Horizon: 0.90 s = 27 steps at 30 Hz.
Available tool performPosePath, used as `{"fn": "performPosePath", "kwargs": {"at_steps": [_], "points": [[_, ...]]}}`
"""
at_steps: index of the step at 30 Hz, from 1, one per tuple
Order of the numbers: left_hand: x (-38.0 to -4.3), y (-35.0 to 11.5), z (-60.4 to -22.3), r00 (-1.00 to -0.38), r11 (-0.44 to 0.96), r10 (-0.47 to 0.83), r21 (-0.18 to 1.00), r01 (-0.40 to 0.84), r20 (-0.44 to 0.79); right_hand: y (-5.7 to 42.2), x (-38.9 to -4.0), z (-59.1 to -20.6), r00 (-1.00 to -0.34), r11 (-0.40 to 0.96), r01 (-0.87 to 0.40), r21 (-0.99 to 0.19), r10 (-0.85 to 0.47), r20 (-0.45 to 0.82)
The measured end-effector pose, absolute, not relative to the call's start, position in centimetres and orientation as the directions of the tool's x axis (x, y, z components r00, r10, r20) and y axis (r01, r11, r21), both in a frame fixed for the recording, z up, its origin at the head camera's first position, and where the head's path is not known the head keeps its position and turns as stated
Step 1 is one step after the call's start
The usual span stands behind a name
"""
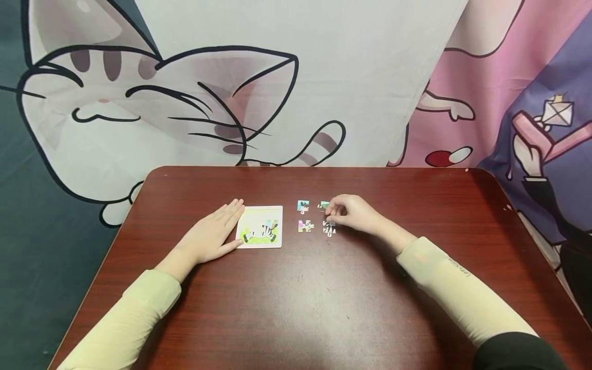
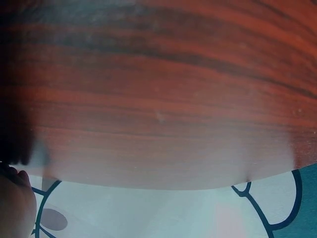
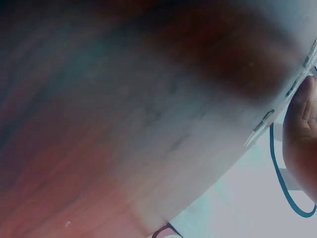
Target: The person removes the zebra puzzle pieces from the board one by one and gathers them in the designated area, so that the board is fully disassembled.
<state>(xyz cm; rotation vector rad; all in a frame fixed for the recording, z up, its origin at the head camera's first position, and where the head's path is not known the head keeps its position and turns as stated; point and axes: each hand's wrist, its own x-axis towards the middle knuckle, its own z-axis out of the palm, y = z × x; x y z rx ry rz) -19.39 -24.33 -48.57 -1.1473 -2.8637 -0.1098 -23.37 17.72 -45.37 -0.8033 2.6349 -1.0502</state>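
A white-bordered puzzle board (image 1: 279, 209) with a zebra picture lies on the table. My left hand (image 1: 209, 234) rests flat at its left side, fingertips and thumb reaching the border. To the board's right lie several small jigsaw pieces: a blue one (image 1: 302, 204), a green one (image 1: 324, 205), a pink-and-white one (image 1: 304, 226) and a black-and-white one (image 1: 329, 228). Over the right-hand pair is my right hand (image 1: 353, 211), fingers bent, thumb and index tips apart, right by the green and black-and-white pieces. In the right wrist view, the right hand (image 3: 301, 134) shows only partly.
A glossy red-brown table (image 1: 287, 308) with rounded far corners carries everything. Directly behind its far edge hangs a cloth backdrop (image 1: 370, 77) with cartoon cats. The left wrist view shows mostly bare tabletop (image 2: 158, 99).
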Motion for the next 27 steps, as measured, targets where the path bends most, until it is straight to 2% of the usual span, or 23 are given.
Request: {"fn": "performPosePath", "kwargs": {"at_steps": [9, 27], "points": [[-19.5, -24.3, -48.4, -0.724, 0.723, 0.687, 0.042, 0.690, 0.067, 16.0, -23.5, -45.0, -0.831, 0.568, -0.449, -0.690, -0.550, 0.089], [-19.5, -24.2, -48.3, -0.736, 0.735, 0.676, 0.048, 0.677, 0.028, 10.1, -23.6, -44.8, -0.757, 0.519, -0.527, -0.673, -0.647, 0.094]]}}
